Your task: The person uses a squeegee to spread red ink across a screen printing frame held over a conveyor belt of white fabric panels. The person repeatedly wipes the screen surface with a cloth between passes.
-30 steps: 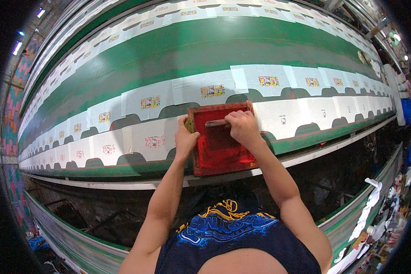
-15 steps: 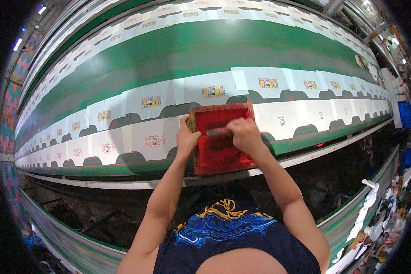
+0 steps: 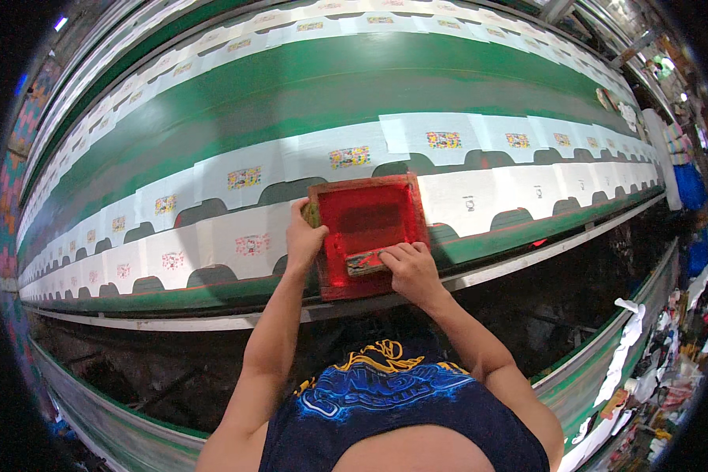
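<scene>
A red printing screen frame (image 3: 367,216) lies flat on a white fabric piece on the long green table (image 3: 354,86). My left hand (image 3: 304,240) grips the frame's left edge. My right hand (image 3: 411,267) presses a small squeegee (image 3: 364,263) against the mesh near the frame's near edge. White fabric pieces (image 3: 480,138) with small coloured prints lie in rows along the table on both sides of the frame.
A second row of white pieces (image 3: 212,55) runs along the table's far side. A pale rail (image 3: 212,321) borders the near table edge, with dark space below. At the far right lie cloth heaps and clutter (image 3: 676,370) on the floor.
My right hand has drawn the squeegee from the far end of the screen toward me, to its near edge. My left hand has stayed on the frame's left side.
</scene>
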`<state>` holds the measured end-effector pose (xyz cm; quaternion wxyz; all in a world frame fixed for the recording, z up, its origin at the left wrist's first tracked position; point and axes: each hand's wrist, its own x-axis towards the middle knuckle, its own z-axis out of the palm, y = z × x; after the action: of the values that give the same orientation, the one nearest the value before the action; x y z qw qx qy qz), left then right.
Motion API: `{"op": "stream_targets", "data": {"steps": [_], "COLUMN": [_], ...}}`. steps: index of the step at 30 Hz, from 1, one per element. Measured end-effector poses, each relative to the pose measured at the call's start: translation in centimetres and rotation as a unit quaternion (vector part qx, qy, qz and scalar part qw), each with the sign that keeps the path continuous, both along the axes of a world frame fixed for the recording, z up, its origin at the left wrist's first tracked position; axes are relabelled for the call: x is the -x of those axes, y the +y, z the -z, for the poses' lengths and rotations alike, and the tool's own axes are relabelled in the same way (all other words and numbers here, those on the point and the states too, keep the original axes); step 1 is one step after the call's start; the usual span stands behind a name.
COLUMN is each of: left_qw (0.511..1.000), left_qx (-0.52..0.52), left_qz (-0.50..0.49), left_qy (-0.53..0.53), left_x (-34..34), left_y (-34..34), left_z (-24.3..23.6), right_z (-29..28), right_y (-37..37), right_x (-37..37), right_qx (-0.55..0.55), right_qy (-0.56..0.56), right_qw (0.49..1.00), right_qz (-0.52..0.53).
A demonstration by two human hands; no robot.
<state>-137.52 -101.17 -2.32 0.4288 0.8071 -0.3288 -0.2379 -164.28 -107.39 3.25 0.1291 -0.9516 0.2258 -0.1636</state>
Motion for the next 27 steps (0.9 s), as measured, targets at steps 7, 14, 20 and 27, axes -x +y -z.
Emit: {"op": "stream_targets", "data": {"steps": [7,14,20,27], "left_qw": [0.999,0.998,0.996,0.997], "left_qx": [0.003,0.066,0.0,0.0], "left_qz": [-0.028,-0.017,-0.013,-0.02], "left_qy": [0.045,0.007,0.083,0.073], "left_x": [5.3,15.1,21.0,21.9], "left_y": [-3.6,-11.1,-15.3,-16.1], "left_z": [-5.1,-2.3,-2.2,0.0], "right_z": [-1.5,-1.9,-0.7,0.1], "right_y": [-4.0,-11.0,-15.0,-16.0], "right_x": [3.8,13.5,19.6,21.0], "right_qx": [0.01,0.015,-0.007,-0.036], "right_qy": [-0.018,0.001,0.022,0.005], "right_qw": [1.0,0.999,0.999,0.999], "right_qz": [0.014,0.03,0.042,0.034]}}
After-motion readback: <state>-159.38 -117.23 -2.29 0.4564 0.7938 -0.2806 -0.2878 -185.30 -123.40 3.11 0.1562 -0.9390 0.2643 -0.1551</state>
